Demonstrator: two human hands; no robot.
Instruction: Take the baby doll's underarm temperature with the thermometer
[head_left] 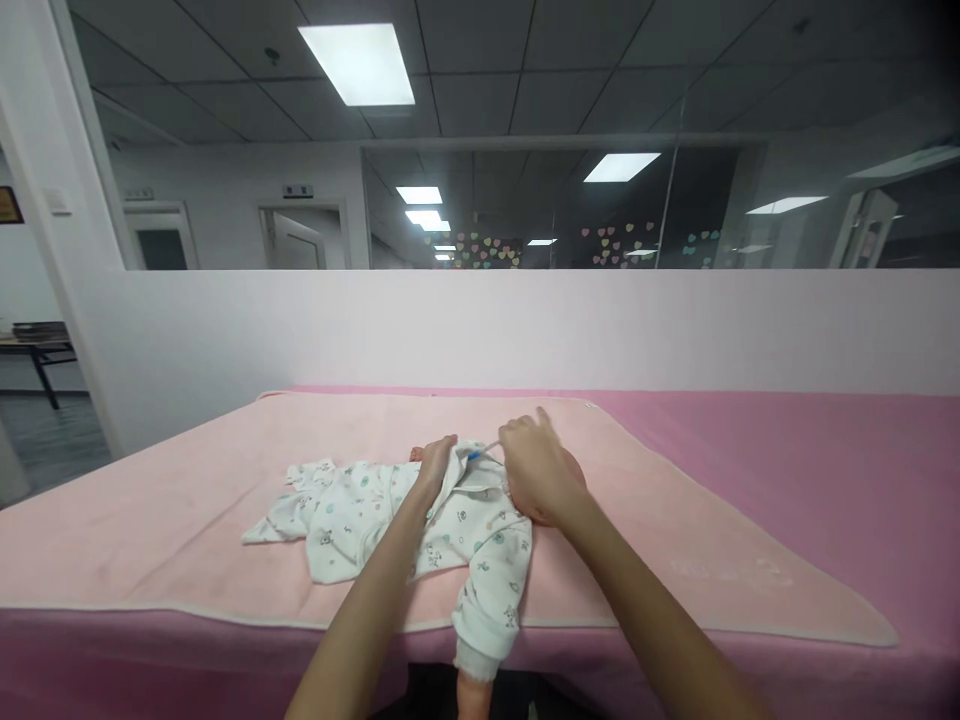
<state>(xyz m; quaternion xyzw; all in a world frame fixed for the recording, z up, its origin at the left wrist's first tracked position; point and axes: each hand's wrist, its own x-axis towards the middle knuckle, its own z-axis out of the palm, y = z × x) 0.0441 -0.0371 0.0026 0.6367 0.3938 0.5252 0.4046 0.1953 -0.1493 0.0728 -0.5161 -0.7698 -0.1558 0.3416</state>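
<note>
A baby doll (474,692) lies on its back with its head to the right, dressed in a white patterned romper (465,525). My left hand (436,465) is closed on the romper's front edge near the neck, lifting the cloth. Between my hands, a thin white stick with a blue end (484,452) reaches to the opened cloth; I cannot make out its exact kind. My right hand (541,460) grips its other end, above the doll's head, which it mostly hides. One sleeved arm of the doll hangs over the table's front edge.
Under the doll is a light pink blanket (187,500), spread on a darker pink table cover (825,470). A low white wall (600,325) stands behind the table, with glass above it. Far left is a desk (34,345).
</note>
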